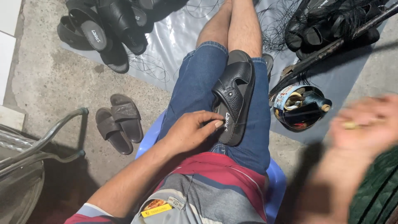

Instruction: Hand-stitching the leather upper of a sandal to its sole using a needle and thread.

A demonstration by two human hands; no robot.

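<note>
Black sandal is lying on the person's lap, across the thighs of the blue denim shorts, heel end toward the near side and the strap up top.

Going from the left: there's a curved metal chair frame at the near left edge, then a pair of brown slides sitting side by side on the concrete floor. Far left there's a pile of black sandals half on a grey plastic sheet.

In the middle, the left hand rests on the near thigh, fingers loosely curled and fairly narrow, fingertips touching the heel edge of the sandal, not really gripping it. The person is sitting on a blue plastic stool.

Right of the lap there's a small round tin with spools and bits in it, and another heap of black sandals far right with loose black thread all over it. The right hand is up at the near right, super blurry, pinching something small and yellowish, can't tell what.
</note>
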